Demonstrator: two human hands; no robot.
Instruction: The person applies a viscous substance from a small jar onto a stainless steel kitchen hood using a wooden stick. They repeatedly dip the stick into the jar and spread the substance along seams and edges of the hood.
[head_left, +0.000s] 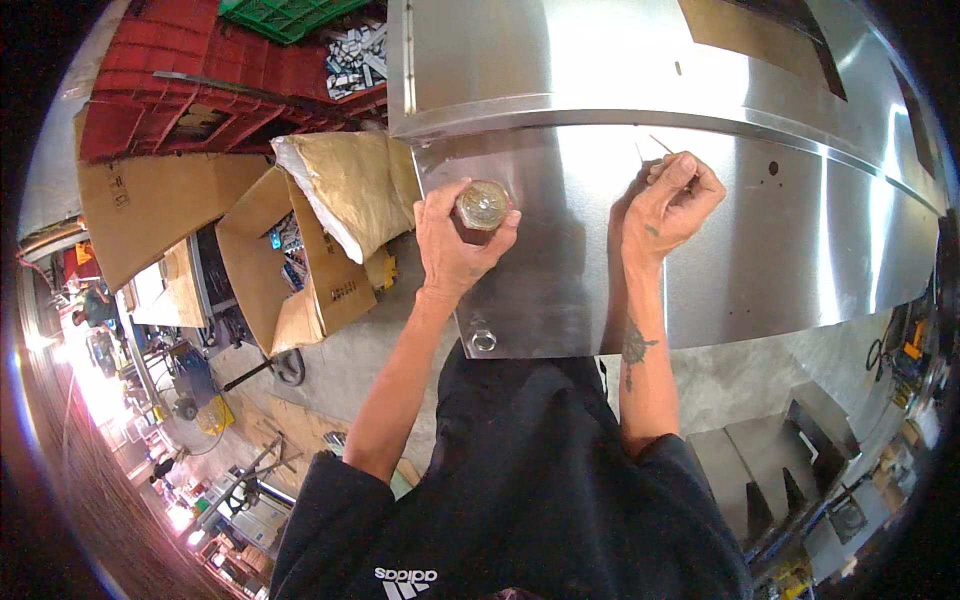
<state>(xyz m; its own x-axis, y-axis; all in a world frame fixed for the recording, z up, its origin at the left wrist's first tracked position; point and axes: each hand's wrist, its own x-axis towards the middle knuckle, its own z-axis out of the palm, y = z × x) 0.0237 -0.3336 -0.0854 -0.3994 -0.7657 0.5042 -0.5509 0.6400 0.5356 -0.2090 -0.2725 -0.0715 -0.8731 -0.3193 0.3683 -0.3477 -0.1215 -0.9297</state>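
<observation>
My left hand (450, 245) is wrapped round a small round jar (484, 204) with a dull grey-brown top. It holds the jar over the left part of a shiny sheet-metal panel (740, 270). My right hand (670, 205) pinches a thin stick (660, 145), whose end points up and to the left, near the raised fold of the metal. Whether the stick has a brush tip is too small to tell. On the panel's near left corner sits a small round metallic ring or cap (483, 341), apart from both hands.
Left of the panel stand an open cardboard box (270, 250) with small packs inside, a gold padded bag (350, 185) and a red plastic crate (200, 75). A green crate (285, 15) is behind. Bent sheet-metal pieces (770, 450) lie at the lower right.
</observation>
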